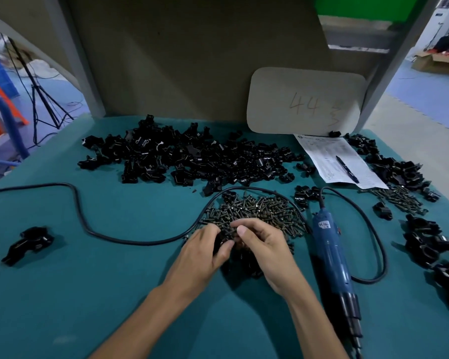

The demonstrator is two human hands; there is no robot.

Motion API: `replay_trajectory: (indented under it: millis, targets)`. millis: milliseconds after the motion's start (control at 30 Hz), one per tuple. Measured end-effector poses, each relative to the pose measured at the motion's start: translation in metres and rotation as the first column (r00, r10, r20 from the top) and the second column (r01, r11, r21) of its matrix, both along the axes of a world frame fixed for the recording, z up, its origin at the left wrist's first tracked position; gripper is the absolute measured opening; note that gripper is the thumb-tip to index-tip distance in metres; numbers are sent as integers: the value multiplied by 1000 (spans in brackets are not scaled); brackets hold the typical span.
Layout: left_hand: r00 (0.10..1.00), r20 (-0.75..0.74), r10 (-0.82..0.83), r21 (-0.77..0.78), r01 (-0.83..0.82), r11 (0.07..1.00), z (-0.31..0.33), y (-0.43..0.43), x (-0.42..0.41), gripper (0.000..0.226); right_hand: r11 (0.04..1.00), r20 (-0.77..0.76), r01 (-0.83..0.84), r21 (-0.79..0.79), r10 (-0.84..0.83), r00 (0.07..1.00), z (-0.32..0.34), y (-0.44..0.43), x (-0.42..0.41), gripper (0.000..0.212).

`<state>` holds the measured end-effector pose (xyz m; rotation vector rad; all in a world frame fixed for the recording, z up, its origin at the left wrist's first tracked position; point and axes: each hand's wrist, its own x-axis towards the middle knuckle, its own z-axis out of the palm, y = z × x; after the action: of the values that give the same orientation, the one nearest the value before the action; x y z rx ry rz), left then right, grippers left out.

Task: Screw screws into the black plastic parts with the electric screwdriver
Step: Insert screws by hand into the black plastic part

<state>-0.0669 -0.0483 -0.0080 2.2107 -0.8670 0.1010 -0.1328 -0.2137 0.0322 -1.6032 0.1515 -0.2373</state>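
Observation:
My left hand (205, 251) grips a black plastic part (221, 240) just in front of the heap of dark screws (254, 212). My right hand (265, 248) meets it from the right, its thumb and fingers curled in against the part; what they pinch is hidden. The blue electric screwdriver (332, 257) lies on the green table (88, 281) to the right of my hands, tip toward me, untouched. A large pile of black plastic parts (187, 156) spreads across the back of the table.
The screwdriver's black cable (83, 218) loops across the table to the left. One lone black part (29, 242) lies at the left. More black parts (430, 244) and screws (399, 199) sit at the right. A paper sheet with a pen (346, 168) lies behind them.

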Motion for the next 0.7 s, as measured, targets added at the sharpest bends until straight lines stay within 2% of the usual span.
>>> replay_trajectory:
  millis: [133,367,700]
  targets:
    - [999,21,-25,20,25,999,1,-1,-1,43,1000,2,-11,-29,11,1000,-2,-3,-1,24]
    - [1000,-14,-15,13,15,1000,2,-2,-1,29,1000,9,-17,-9,17,1000,-7,-5,-5,24]
    - [1000,-17,-25,26,26,999,3,-2,-2,32,986,-5,-58,-156,58,998,-9,-8,-7,22]
